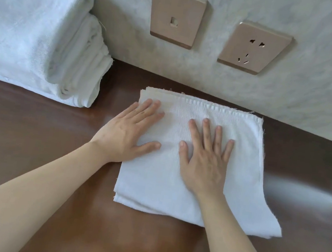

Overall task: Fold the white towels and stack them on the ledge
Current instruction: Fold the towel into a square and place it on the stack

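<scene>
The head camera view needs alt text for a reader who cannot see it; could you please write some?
Both hands, left and right, press flat on a folded white towel on a brown ledge. A stack of towels sits left; two wall plates are behind.

1. You have 2 bare forearms in view, coming up from the bottom edge; no sleeve shows on either.
2. Your left hand [127,130]: no ring, no watch, no glove. Nails short, unpainted.
3. Your right hand [206,155]: the same, with no ring, band or glove. Nails short and plain.
4. Both wrists uncovered. No markings or jewellery seen on either arm.
5. Nothing of your body above the forearms shows.
</scene>
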{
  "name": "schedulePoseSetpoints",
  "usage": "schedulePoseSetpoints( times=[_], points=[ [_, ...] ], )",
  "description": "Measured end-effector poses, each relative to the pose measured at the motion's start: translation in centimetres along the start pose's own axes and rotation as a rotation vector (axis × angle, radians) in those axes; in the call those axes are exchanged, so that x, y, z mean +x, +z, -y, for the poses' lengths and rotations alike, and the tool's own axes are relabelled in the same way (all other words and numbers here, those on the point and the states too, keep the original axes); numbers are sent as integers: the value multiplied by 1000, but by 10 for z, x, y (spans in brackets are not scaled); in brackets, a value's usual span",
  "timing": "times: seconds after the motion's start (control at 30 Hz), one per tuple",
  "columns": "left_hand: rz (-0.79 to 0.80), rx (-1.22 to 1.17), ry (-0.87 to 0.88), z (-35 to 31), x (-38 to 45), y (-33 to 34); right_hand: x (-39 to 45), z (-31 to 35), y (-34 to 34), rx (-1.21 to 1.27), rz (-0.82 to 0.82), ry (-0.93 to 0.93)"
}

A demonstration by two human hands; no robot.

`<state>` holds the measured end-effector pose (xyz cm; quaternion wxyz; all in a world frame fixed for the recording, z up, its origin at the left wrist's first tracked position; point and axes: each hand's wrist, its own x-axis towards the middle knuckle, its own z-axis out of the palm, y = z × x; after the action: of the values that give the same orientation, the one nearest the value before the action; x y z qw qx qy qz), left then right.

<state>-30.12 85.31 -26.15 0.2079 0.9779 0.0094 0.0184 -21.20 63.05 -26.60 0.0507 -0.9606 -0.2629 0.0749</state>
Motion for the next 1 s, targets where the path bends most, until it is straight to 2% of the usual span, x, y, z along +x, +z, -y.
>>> schedulePoseSetpoints(
  times=[0.1,0.17,0.27,0.37,0.53,0.67,0.77,0.9,1.0],
  points=[
    [-147,-268,-124,3,-7,-3,3,4,0,5,-13,97],
    [-127,-304,-161,1,-10,-7,4,6,-2,-1,-11,126],
    [-46,-269,-125,-8,-11,-13,4,8,-4,-15,-1,123],
    [-5,-385,-134,-20,-12,-19,3,8,-4,-7,-9,122],
    [42,-66,-135,-70,14,4,2,5,-3,22,-22,103],
    [102,156,-166,-63,18,18,3,3,-2,14,-28,89],
    [35,102,-267,-44,1,10,3,2,-1,19,-47,91],
    [-193,-252,-416,-38,-54,-3,4,3,0,24,-46,86],
    [-285,-365,-481,-54,-93,-7,3,3,0,16,-46,79]
  ],
)
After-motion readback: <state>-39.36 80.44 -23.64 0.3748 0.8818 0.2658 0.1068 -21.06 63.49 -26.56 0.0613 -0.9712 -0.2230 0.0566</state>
